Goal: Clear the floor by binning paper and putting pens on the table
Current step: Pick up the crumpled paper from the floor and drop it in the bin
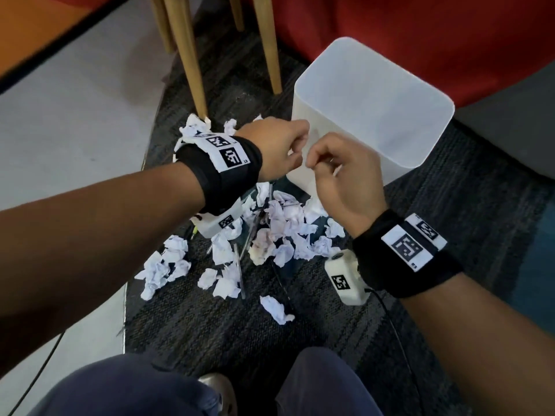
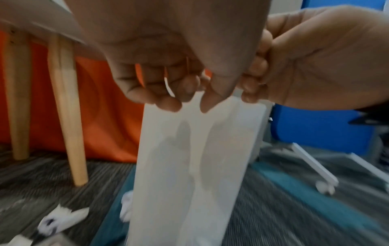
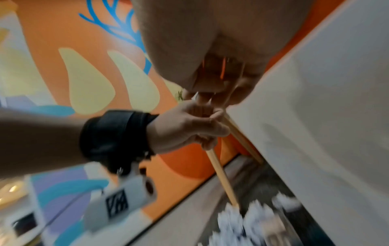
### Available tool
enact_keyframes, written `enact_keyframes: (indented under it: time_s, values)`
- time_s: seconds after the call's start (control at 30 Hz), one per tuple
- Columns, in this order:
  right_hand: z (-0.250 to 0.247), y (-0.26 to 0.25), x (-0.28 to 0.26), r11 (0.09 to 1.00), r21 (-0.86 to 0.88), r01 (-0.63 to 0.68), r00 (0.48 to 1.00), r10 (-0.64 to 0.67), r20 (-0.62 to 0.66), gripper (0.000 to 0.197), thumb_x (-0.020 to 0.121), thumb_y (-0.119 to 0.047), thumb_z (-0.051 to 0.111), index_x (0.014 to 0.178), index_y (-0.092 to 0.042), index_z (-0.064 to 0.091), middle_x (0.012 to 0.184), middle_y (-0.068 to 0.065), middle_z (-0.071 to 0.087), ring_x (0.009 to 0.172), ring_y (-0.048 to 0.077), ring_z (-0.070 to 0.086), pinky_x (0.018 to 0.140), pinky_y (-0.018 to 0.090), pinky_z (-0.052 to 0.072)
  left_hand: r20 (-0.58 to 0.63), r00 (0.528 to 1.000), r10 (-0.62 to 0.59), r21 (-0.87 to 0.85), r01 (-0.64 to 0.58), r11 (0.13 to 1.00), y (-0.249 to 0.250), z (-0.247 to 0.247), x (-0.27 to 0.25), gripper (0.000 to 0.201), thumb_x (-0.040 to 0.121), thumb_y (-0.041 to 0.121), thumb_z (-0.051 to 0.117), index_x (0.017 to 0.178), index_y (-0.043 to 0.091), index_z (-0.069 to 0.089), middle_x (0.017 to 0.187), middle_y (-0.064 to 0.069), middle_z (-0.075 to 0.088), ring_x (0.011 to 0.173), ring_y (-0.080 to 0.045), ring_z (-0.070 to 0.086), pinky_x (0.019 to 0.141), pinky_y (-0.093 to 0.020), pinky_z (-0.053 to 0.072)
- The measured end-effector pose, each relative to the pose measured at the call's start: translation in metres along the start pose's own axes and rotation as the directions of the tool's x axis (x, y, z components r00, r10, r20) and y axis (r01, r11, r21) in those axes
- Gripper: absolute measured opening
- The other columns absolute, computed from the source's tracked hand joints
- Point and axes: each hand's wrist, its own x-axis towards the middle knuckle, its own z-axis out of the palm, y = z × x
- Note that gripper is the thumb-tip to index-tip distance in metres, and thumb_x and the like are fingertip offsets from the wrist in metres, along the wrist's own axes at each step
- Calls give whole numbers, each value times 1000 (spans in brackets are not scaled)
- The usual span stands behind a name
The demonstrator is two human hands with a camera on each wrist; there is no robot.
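Note:
My left hand (image 1: 295,151) and right hand (image 1: 315,163) meet, fingers curled, at the near left corner of the white translucent bin (image 1: 375,100). In the left wrist view my left hand (image 2: 185,98) pinches a thin white paper scrap (image 2: 168,86), in front of the bin (image 2: 189,166), with the right hand (image 2: 252,89) close beside it. The right hand's thumb and forefinger seem to pinch the same scrap (image 3: 195,95). Crumpled paper balls (image 1: 282,229) lie heaped on the carpet below the hands. Pens (image 1: 239,271) lie among them.
Wooden table legs (image 1: 186,55) stand behind the heap at the left. A red seat (image 1: 420,25) and a grey one (image 1: 510,130) sit behind and right of the bin. My knees (image 1: 135,391) are at the bottom edge. A cable (image 1: 399,334) trails on the carpet.

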Motion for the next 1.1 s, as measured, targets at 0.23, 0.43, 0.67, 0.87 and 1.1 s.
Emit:
enact_keyframes:
  time_s: [0.23, 0.43, 0.67, 0.87, 1.1]
  values:
    - [66, 47, -83, 916, -398, 59, 540, 306, 784, 24, 83, -12, 50, 91, -29, 65, 93, -1, 67, 84, 24, 62, 72, 36, 53, 451, 886, -106, 199, 16, 980, -23, 72, -44, 15, 88, 33, 51, 76, 26, 43, 70, 6, 48, 72, -24, 52, 61, -30, 40]
    - [108, 81, -133, 845, -458, 276, 92, 451, 888, 12, 84, -25, 60, 90, -16, 56, 73, 5, 53, 62, 27, 49, 51, 34, 41, 685, 689, -238, 249, 85, 965, -76, 127, -115, 22, 95, 50, 46, 99, 30, 54, 96, 4, 60, 85, -20, 56, 65, -31, 44]
    - [132, 101, -152, 771, -565, 293, 128, 554, 823, 43, 81, -56, 66, 79, -14, 54, 69, 2, 51, 64, 26, 54, 60, 35, 46, 679, 705, -203, 208, 81, 975, -110, 183, -179, 40, 91, 40, 59, 126, 27, 46, 127, -3, 48, 116, -26, 46, 92, -40, 44]
    - [145, 103, -163, 762, -587, 273, 129, 576, 807, 35, 90, -47, 60, 87, -13, 58, 82, 6, 62, 71, 28, 61, 63, 37, 47, 603, 777, -184, 296, -3, 955, -120, 195, -196, 49, 89, 44, 59, 133, 35, 39, 133, -5, 34, 116, -25, 39, 94, -37, 42]
    - [146, 108, -163, 767, -585, 262, 116, 577, 809, 30, 97, -39, 50, 100, -9, 55, 95, 13, 61, 74, 31, 55, 68, 40, 46, 663, 739, -116, 344, -163, 925, -119, 206, -191, 64, 90, 34, 61, 143, 43, 28, 141, -10, 30, 126, -31, 31, 93, -42, 41]
